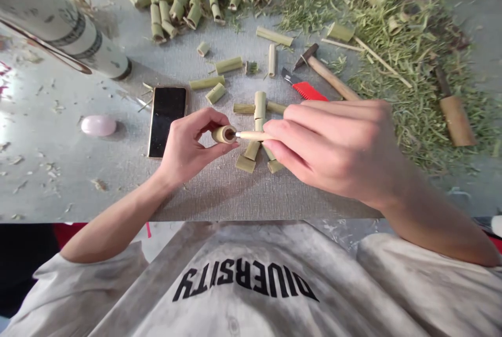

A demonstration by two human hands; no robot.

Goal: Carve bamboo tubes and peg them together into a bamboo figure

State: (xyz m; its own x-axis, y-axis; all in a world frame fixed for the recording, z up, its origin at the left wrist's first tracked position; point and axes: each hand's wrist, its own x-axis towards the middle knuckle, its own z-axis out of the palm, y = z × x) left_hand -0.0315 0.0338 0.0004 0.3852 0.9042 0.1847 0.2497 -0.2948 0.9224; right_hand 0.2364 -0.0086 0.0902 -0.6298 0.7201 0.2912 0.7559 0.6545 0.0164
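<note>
Between thumb and fingers, my left hand [192, 143] grips a short bamboo tube [220, 135], its hollow end facing right. My right hand [333, 143] is closed around a wooden-handled carving tool [253, 136]. The tool's metal tip sits at the mouth of the tube; how deep it reaches is hidden. Behind and below the hands, several bamboo pieces [259, 104] lie on the table in a figure-like layout, partly covered by my right hand. A red utility knife [308, 90] and a hammer [329, 75] lie just beyond my right hand.
A phone [168, 117] lies beside my left hand, with a pink oval object [99, 125] farther left. A large patterned cylinder [78, 33] is at upper left. Cut bamboo tubes [184, 2] are heaped at the back; green shavings [392, 65] and a wooden-handled blade [457, 117] are at right.
</note>
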